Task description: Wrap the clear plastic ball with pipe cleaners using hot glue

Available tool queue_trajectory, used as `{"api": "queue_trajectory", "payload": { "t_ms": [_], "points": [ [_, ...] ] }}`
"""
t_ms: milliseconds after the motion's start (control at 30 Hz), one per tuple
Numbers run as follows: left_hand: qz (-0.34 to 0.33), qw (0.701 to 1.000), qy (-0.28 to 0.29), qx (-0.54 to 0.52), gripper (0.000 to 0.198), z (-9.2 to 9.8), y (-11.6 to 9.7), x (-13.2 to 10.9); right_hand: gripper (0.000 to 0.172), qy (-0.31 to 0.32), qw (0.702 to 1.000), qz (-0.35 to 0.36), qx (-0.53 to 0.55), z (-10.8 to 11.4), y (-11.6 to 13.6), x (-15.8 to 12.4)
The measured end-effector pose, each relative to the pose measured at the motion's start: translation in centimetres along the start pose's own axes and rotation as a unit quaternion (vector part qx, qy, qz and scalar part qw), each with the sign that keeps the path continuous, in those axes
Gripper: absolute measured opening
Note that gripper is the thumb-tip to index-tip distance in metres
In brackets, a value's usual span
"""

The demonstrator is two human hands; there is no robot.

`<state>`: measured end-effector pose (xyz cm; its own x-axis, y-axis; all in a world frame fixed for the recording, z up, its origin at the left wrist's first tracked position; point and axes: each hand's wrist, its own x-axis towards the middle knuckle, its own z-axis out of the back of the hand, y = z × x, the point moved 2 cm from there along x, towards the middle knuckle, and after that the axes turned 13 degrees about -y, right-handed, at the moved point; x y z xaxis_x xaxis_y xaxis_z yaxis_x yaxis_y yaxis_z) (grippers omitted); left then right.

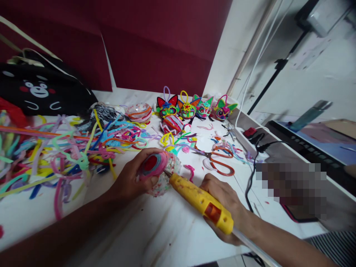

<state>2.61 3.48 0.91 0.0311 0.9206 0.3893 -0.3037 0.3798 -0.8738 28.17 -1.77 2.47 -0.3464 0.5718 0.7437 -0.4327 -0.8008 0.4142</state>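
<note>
Apparently gluing: clasping wound ball [157, 167] in left fingers [143, 154], yellow glue gun [198, 196] in right fingers [213, 185] (with nozzle [168, 173] at ball). Probably calls next for steady aim.

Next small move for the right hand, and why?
Probably a light trigger squeeze along the pipe-cleaner coil's pink edge. The right hand holds the yellow glue gun, its nozzle at or near that edge; the left hand holds the ball, whose clear, speckled surface beside the coil looks uncovered. Can't tell whether glue is flowing.
</note>
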Motion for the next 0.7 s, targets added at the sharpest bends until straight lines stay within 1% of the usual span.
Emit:
{"api": "queue_trajectory", "payload": {
  "t_ms": [167, 333, 400, 467, 533, 600, 633, 700],
  "points": [
    [-0.005, 1.0, -0.003, 0.008, 0.048, 0.0, -0.2, 0.1, 0.016, 0.02, 1.0, 0.004, 0.005, 0.0, 0.1, -0.1],
    [-0.009, 1.0, 0.001, 0.028, 0.05, -0.1, -0.2, 0.0, 0.01, 0.033, 0.999, -0.013, 0.02, -0.2, -0.3, -0.5],
    [-0.01, 1.0, -0.009, 0.018, 0.051, 0.0, -0.1, 0.1, 0.009, 0.022, 0.999, -0.013, 0.042, -0.2, -0.6, -0.6],
    [-0.007, 1.0, -0.029, 0.007, 0.049, 0.2, 0.2, 0.5, 0.012, 0.008, 0.998, -0.011, 0.067, 0.1, -0.9, -0.5],
    [0.007, 0.999, -0.052, 0.002, 0.048, 0.7, 0.8, 1.2, 0.015, 0.013, 0.997, -0.02, 0.07, 0.6, -1.1, -0.2],
    [0.033, 0.997, -0.074, 0.005, 0.049, 1.1, 1.4, 1.9, 0.015, 0.045, 0.997, -0.039, 0.048, 1.1, -1.2, 0.2],
    [0.035, 0.995, -0.098, 0.0, 0.05, 1.4, 1.6, 2.2, 0.014, 0.068, 0.996, -0.05, 0.033, 1.2, -1.2, 0.3],
    [0.028, 0.989, -0.144, -0.008, 0.052, 1.9, 1.9, 2.8, 0.013, 0.134, 0.988, -0.074, -0.006, 1.0, -1.2, 0.4]
  ]
}}
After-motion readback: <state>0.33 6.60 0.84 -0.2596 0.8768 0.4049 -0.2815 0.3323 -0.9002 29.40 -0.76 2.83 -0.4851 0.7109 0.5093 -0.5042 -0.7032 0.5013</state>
